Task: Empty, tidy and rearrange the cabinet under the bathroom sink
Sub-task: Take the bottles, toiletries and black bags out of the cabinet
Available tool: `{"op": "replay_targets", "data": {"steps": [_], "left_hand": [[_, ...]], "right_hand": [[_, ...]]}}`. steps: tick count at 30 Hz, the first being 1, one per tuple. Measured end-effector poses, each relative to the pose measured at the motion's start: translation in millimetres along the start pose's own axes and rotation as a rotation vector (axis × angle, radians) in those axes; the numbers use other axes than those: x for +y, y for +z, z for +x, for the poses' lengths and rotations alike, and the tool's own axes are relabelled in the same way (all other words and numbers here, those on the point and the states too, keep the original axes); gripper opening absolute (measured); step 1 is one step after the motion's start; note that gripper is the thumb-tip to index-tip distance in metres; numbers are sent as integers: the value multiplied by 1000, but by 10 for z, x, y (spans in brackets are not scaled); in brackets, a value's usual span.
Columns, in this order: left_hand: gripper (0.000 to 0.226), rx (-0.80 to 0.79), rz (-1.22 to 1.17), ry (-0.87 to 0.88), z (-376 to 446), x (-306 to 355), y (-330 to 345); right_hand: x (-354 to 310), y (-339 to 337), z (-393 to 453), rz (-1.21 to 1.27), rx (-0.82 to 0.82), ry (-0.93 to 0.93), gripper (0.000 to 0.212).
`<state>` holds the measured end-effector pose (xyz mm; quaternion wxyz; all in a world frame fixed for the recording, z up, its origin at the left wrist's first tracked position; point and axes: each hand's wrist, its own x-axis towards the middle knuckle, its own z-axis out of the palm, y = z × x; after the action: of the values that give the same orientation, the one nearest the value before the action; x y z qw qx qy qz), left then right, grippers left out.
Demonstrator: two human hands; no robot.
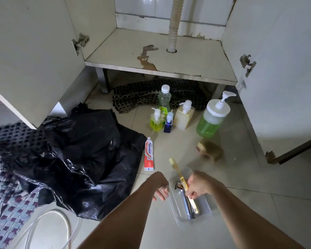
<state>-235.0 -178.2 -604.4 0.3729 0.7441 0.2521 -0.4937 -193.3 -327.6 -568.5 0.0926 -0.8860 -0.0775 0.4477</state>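
Head view: cabinet (126,49) shelf bare, doors wide, contents out on floor before it. Bottles (184,115) grouped upright near cabinet front, likely staged for return. Right hand (198,185) pinches yellow toothbrush (178,172) over clear tray (188,205); left hand (161,188), fingers loose, steadies tray edge. Toothpaste (149,154) lies flat beside black bag (83,155).

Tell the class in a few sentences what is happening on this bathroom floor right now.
A person crouches before the open sink cabinet, whose shelf holds nothing but the drain hose. The right hand pinches a yellow toothbrush over a clear tray on the tiles, while the left hand touches the tray's edge. Soap bottles, a toothpaste tube, a sponge and a black bin bag sit on the floor nearby.
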Motion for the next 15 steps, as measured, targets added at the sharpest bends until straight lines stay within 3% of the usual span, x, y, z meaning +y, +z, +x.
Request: {"op": "replay_targets", "data": {"steps": [3,8,10,11,15], "left_hand": [[33,-4,17,0,-14,25,-18],[31,-31,5,-5,-25,8,-35],[28,-26,-26,15,-18,-29,-28],[26,-21,-51,28,-11,-51,-22],[29,-28,-153,73,-16,-125,9]], "right_hand": [[67,264,59,62,-34,5,27],[-35,431,141,-71,-62,-48,2],[-105,364,151,-179,-112,-46,16],[-143,295,170,-167,-104,-22,13],[-280,-117,297,31,195,-81,14]]}}
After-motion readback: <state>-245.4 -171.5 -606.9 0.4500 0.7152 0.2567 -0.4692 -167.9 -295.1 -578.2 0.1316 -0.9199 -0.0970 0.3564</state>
